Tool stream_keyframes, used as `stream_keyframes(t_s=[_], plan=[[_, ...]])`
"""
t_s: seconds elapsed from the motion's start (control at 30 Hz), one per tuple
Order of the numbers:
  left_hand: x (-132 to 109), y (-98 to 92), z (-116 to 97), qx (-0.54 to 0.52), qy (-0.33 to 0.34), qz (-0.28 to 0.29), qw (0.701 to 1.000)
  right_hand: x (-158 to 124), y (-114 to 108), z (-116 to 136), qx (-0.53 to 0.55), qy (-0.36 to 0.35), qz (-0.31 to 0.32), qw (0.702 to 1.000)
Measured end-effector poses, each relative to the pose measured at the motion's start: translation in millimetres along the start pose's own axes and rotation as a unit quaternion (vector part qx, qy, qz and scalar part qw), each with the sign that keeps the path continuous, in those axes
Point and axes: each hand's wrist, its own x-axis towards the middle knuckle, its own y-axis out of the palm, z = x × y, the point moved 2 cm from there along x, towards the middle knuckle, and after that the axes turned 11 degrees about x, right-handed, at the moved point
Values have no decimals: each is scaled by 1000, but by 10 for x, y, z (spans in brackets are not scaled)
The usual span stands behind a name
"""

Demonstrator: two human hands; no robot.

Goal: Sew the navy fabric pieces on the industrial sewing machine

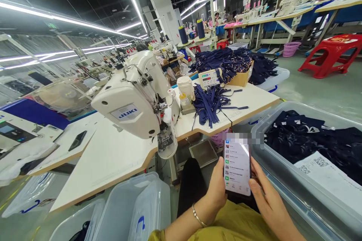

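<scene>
A smartphone (237, 167) with a lit chat list on its screen is held upright above my lap. My left hand (217, 182) wraps round its left edge, a bracelet on the wrist. On the other side, my right hand (264, 186) grips the right edge, thumb near the lower corner. In front of me stands a white JUKI sewing machine (132, 101) on a pale worktable (113, 162). A heap of navy straps (209, 101) lies on the table right of the machine, beside a control panel (210, 78).
A grey bin (256, 135) of dark garments, with a printed sheet (333, 177) on top, stands at my right. Translucent bins (113, 211) sit below the table at left. A red stool (332, 54) stands far right. More navy straps (223, 60) fill a cardboard box behind the panel.
</scene>
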Motion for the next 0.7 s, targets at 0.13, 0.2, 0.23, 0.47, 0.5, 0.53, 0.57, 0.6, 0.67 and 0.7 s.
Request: stream_keyframes(t_s=[0.13,0.2,0.23,0.47,0.5,0.53,0.57,0.6,0.67,0.7], plan=[[-22,38,8,7,-1,-5,1000,-33,-10,-33,5,-14,-10,1000],[-18,45,9,11,-2,-8,1000,-39,2,-41,14,-18,-19,1000],[-12,46,8,12,-3,-9,1000,-37,11,-40,15,-18,-24,999],[100,-7,2,1,-24,4,1000,114,57,-23,-66,-45,-35,996],[127,-24,-3,0,-28,1,1000,153,61,-25,-81,-61,-32,994],[157,-40,-10,-1,-31,-3,1000,194,64,-30,-93,-77,-28,992],[189,-53,-20,-3,-31,-6,999,237,65,-37,-99,-89,-25,991],[224,-64,-32,-8,-31,-8,999,283,65,-47,-99,-93,-21,991],[299,-74,-61,-21,-29,-12,999,378,57,-68,-83,-81,-20,993],[338,-74,-74,-24,-29,-15,999,426,50,-77,-68,-68,-20,995]])
